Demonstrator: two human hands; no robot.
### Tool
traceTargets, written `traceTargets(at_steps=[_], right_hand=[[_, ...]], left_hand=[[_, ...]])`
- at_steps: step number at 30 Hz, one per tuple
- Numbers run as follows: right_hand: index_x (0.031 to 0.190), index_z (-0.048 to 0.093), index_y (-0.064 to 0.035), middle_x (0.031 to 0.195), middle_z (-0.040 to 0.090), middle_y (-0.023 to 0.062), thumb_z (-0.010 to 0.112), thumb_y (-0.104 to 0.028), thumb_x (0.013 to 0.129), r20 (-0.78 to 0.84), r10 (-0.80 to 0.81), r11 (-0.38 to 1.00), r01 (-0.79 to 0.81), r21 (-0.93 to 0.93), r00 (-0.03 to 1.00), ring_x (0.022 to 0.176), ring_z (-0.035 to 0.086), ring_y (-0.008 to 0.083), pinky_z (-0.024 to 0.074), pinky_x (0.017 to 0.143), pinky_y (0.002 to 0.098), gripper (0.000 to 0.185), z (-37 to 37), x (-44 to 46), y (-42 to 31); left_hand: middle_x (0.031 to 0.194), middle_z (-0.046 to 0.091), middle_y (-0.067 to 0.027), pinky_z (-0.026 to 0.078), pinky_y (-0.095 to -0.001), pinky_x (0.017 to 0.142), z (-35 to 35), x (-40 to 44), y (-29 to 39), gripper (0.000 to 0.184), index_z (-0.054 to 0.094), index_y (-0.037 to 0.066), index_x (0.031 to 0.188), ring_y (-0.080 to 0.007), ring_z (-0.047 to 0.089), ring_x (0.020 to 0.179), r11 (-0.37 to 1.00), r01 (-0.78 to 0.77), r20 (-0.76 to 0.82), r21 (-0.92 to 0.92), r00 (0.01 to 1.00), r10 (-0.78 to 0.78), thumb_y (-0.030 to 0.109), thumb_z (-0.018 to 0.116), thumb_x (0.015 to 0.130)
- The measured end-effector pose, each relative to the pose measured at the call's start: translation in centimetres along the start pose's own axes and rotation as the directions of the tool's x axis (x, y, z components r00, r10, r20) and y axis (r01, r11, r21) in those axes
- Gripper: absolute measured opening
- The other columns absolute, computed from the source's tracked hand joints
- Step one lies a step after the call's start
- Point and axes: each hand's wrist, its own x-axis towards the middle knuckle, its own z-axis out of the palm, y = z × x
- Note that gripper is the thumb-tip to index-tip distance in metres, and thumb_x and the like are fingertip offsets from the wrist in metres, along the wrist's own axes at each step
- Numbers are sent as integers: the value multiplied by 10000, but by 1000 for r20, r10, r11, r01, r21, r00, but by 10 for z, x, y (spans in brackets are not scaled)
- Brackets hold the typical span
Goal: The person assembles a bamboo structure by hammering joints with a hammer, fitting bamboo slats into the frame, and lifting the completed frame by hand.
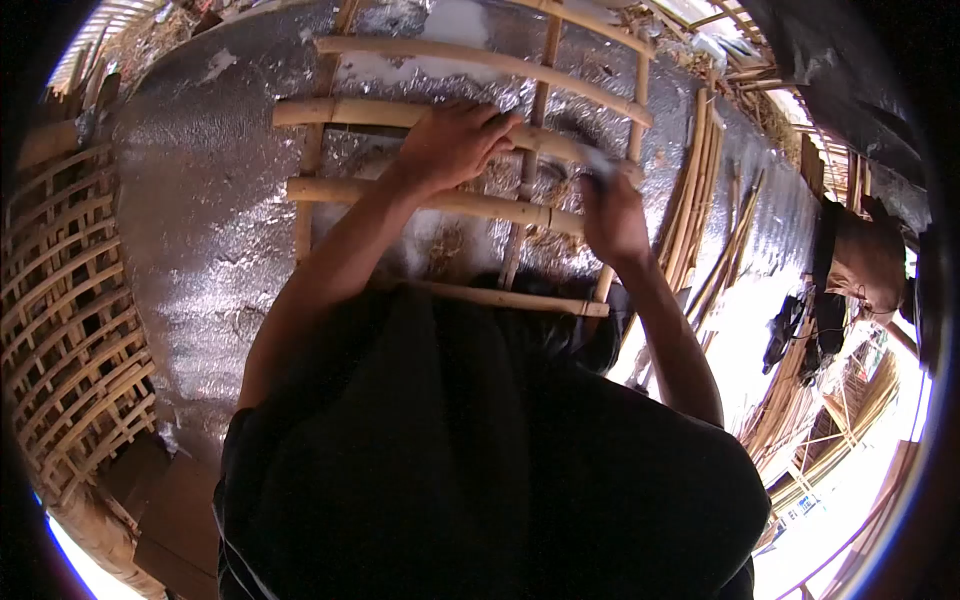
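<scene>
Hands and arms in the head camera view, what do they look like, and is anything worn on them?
The left hand and right hand look bare, with no gloves visible; the right one is blurred, so its finer detail is lost. The forearms are uncovered, with no watch, band or markings that I can make out. A black top covers the arms higher up.

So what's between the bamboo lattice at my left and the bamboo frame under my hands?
In the head view, a stretch of crinkled silvery surface separates the bamboo lattice from the bamboo frame.
</scene>
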Motion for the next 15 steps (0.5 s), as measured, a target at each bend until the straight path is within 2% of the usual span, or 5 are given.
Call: traceTargets(at_steps=[4,6,9,10,15], right_hand=[[1212,508,13,935,674,272,601,-162,1010,176,177,965,-205,161,968,760,709,369,586,641,466,283,-14,-68,-50],[1236,533,29,971,669,263,611,-209,1012,-278,59,951,31,306,959,733,698,355,566,579,450,336,-17,-33,-8],[1278,530,4,925,680,249,632,-224,1000,-124,-394,818,286,-499,911,775,698,405,551,603,469,373,14,-32,50],[1278,526,-5,900,674,273,623,-237,1005,177,306,948,-282,-150,935,807,690,439,553,631,478,371,-23,-2,-15],[1115,498,8,789,668,243,595,-244,1018,189,171,975,-139,-170,967,707,709,419,561,595,499,286,-3,-10,6]], left_hand=[[1036,671,-93,598,-394,788,-21,-71,57,386,631,93,1269,-264,677,877,983,96,182,-156,981,-67,303,695,952],[1003,670,-89,607,-396,779,-7,6,24,395,638,82,1254,-262,684,848,995,7,-62,-102,998,-13,260,733,914],[993,691,-42,608,-363,739,-7,9,20,397,658,122,1262,-208,692,905,993,45,-25,-106,999,-48,359,690,946],[981,686,-43,607,-348,746,-1,5,8,369,670,115,1234,-208,696,861,994,-23,-65,-105,998,16,329,703,936],[1002,688,-60,583,-373,796,-13,11,17,370,664,102,1221,-222,687,873,1000,5,-47,-22,999,-6,356,679,952]])
